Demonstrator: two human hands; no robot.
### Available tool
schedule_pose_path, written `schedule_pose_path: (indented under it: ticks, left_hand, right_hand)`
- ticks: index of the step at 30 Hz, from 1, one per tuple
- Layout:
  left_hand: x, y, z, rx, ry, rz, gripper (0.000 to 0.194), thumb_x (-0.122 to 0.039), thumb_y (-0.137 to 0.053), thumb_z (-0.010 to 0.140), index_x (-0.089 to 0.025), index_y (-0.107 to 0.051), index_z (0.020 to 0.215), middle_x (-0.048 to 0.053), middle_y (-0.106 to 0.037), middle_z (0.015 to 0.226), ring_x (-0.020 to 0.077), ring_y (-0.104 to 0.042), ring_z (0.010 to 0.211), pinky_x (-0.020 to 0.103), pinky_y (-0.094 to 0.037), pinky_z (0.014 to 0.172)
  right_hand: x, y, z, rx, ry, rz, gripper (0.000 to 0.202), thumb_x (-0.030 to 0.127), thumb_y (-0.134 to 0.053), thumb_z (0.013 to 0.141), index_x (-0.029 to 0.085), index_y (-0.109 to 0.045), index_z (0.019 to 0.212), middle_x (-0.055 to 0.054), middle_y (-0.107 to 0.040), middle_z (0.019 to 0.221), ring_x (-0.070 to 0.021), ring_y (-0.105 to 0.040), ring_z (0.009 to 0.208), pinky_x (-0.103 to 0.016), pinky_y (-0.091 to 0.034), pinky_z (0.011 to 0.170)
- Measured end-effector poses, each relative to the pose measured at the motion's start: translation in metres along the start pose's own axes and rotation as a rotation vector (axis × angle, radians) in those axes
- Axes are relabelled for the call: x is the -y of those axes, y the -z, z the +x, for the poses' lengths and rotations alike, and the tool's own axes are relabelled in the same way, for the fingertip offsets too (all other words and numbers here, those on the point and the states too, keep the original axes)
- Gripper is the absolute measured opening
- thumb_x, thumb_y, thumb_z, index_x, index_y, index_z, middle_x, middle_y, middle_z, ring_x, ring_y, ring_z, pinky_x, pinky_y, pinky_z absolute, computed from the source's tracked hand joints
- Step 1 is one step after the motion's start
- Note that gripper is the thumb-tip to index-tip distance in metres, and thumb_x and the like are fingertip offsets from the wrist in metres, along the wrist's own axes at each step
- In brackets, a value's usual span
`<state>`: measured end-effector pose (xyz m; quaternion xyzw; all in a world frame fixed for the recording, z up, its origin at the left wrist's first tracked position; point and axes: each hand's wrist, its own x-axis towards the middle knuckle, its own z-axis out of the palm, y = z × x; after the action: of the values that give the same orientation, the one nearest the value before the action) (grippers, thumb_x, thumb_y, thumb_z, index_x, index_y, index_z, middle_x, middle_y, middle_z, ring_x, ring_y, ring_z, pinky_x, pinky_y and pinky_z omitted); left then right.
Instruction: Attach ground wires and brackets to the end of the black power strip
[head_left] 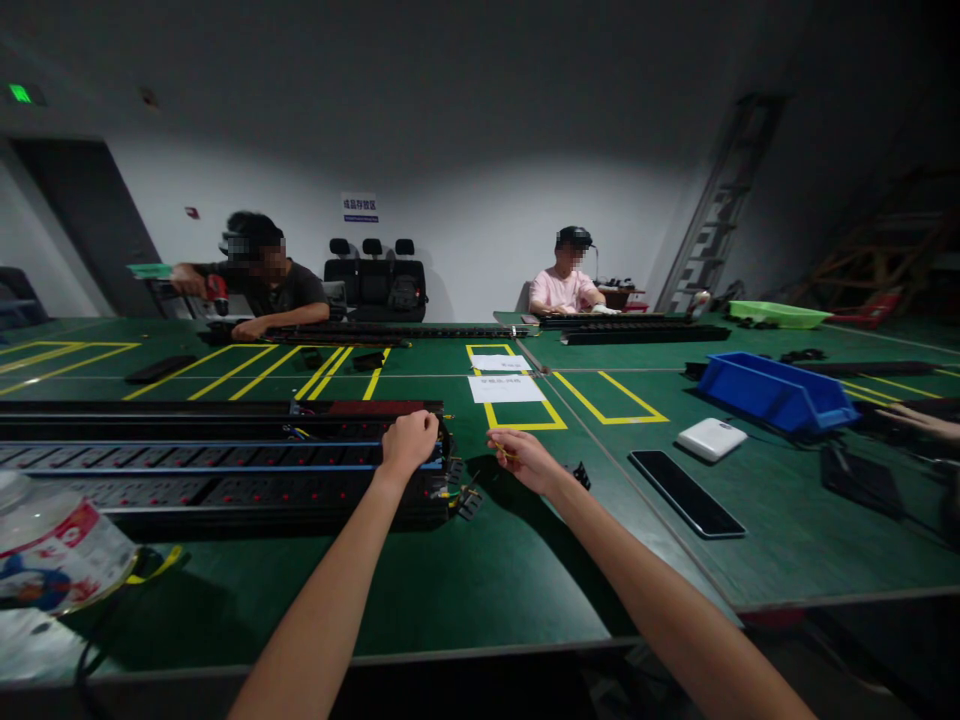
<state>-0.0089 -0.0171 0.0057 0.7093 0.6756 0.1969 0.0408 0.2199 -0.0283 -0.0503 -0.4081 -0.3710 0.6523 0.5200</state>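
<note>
My left hand [409, 440] rests closed on the right end of a long black power strip assembly [225, 470] with blue rails and rows of sockets. Coloured wires stick out of that end [450, 485]. My right hand [525, 458] hovers just right of the strip's end and pinches a thin yellow wire [501, 450] between its fingers. A small black part [581, 475] lies beside my right wrist on the green table [487, 570].
A dark phone [686, 492] and a white power bank [711, 438] lie at the right, with a blue bin [776, 392] beyond. A plastic bottle [52, 550] lies at the near left. Paper sheets [505, 388] sit ahead. Two people work at the far side.
</note>
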Motion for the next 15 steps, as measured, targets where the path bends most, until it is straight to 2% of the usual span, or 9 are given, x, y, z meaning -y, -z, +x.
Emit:
schedule_pose_path:
  ticks: [15]
  left_hand:
    - [0.0002, -0.0018, -0.0001, -0.015, -0.009, 0.016, 0.048, -0.041, -0.029, 0.098, -0.023, -0.073, 0.099, 0.014, -0.074, 0.102, 0.0315, -0.07, 0.096, 0.042, -0.054, 0.081]
  right_hand:
    - [0.0017, -0.002, -0.0016, -0.014, -0.016, -0.014, 0.017, 0.018, -0.077, 0.077, 0.014, -0.071, 0.093, -0.003, -0.069, 0.075, -0.0065, -0.056, 0.051, -0.016, -0.048, 0.044]
